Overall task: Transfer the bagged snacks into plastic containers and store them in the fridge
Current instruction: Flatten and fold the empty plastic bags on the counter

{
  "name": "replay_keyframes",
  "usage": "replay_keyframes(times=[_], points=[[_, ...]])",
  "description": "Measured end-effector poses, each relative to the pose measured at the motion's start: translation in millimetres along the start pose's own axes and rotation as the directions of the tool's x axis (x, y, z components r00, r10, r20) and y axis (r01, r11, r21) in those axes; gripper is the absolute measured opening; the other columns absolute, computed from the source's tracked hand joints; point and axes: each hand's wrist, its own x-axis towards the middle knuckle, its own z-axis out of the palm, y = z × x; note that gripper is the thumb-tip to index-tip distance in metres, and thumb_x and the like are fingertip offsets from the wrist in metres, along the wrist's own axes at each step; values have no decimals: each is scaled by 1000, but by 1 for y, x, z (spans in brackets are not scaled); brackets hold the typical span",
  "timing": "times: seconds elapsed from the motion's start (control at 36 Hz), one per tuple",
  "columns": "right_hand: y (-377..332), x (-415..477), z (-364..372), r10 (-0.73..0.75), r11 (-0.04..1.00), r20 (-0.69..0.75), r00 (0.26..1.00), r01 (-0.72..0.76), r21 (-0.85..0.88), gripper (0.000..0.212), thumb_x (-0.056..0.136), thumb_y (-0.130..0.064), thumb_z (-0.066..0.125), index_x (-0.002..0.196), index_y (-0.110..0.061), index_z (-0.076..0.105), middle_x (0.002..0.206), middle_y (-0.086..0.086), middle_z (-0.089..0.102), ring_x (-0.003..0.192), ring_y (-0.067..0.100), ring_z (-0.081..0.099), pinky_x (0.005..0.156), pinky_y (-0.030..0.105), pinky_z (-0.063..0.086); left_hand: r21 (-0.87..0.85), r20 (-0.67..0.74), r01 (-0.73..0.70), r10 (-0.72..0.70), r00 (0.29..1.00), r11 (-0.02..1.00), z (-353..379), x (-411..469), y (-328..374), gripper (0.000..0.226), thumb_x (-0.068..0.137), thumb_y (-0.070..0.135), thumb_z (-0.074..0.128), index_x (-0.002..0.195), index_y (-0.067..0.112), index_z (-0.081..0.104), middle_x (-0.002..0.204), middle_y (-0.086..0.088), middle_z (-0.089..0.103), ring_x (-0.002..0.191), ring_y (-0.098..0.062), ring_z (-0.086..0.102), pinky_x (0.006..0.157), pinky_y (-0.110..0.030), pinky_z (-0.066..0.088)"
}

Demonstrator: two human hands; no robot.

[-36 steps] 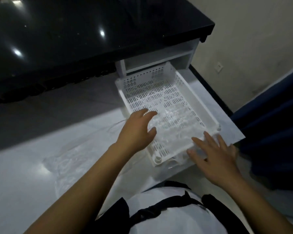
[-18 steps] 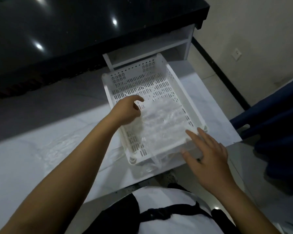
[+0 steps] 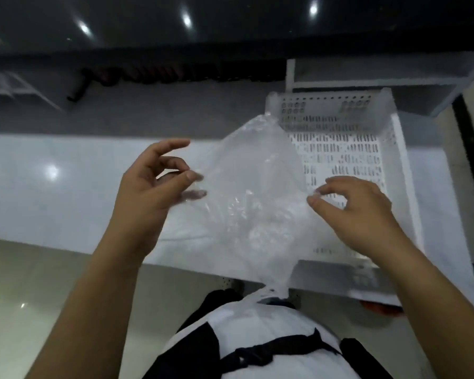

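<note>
A clear, empty-looking plastic bag [image 3: 246, 192] is stretched in the air between both hands, above the white surface. My left hand [image 3: 153, 184] pinches its left edge between thumb and fingers. My right hand [image 3: 359, 209] pinches the right edge with thumb and forefinger. Behind the bag, a white perforated plastic basket [image 3: 400, 165] sits on the white surface [image 3: 52, 187], partly hidden by the bag and my right hand.
A black glossy countertop [image 3: 148, 28] runs across the top, with a white shelf frame [image 3: 367, 83] under it behind the basket. A dark cable or coil [image 3: 137, 75] lies under the counter edge. The floor [image 3: 25, 283] shows at lower left.
Both hands left the basket and lifted the clear bag out of it, spreading it between them. The view shifted so the basket now sits at the right.
</note>
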Motion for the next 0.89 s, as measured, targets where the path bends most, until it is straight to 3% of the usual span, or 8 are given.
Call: replay_keyframes(times=[0.08,0.19,0.36,0.44,0.64,0.72,0.81,0.89], points=[[-29,17,17,-97,991,129,987,83,107,12,89,-48,65,87,-36,67,133,-14,58,130,17,48,112,52,34,-53,-150,5,-13,989,999,-32,-14,-4,39,90,-5,66,122,19,67,91,-7,57,94,-25,70,80,-42,61],[-72,35,47,-211,974,164,964,193,119,10,92,-38,64,86,-32,68,125,-16,60,124,16,53,106,49,42,-96,-292,11,-38,956,995,-73,-27,-13,39,90,-7,65,121,16,67,92,-8,57,92,-24,69,79,-40,61],[-145,81,93,-390,904,79,917,398,-159,11,95,-32,59,92,-30,69,120,-6,66,120,27,51,104,45,33,53,-464,37,-8,886,998,-120,-33,-42,47,90,-2,68,122,32,66,108,2,63,89,-23,73,77,-31,61],[-170,109,123,-364,851,159,918,397,-344,17,95,-26,54,96,-28,70,119,-2,64,121,31,46,103,46,29,132,-462,122,-47,885,984,-134,-29,-69,54,92,2,65,126,43,58,119,9,59,91,-18,72,77,-35,62],[-183,151,176,-168,713,258,951,298,-635,19,88,-15,48,83,-24,64,99,0,54,128,36,39,113,59,21,134,-345,234,-176,922,963,-141,-15,-131,62,93,3,63,138,42,47,131,5,50,86,-10,68,68,-22,58],[-181,156,187,-162,692,240,957,284,-664,17,91,-19,50,93,-26,65,115,3,61,125,33,41,112,58,22,178,-299,272,-211,931,946,-147,-6,-146,63,94,6,63,140,44,43,134,7,47,89,-4,66,67,-15,55],[-180,150,192,-226,790,221,949,311,-528,40,96,-35,55,135,-31,53,155,5,37,144,31,26,118,53,12,246,-302,257,-178,936,935,-159,5,-149,62,94,8,62,141,44,42,137,8,41,94,10,61,70,-8,52],[-184,127,192,-327,884,113,938,346,-313,53,95,-43,58,145,-31,43,162,2,26,149,24,18,120,48,11,330,-347,170,-48,937,929,-170,14,-146,56,95,8,62,143,34,46,139,7,37,106,1,57,90,-5,45]])
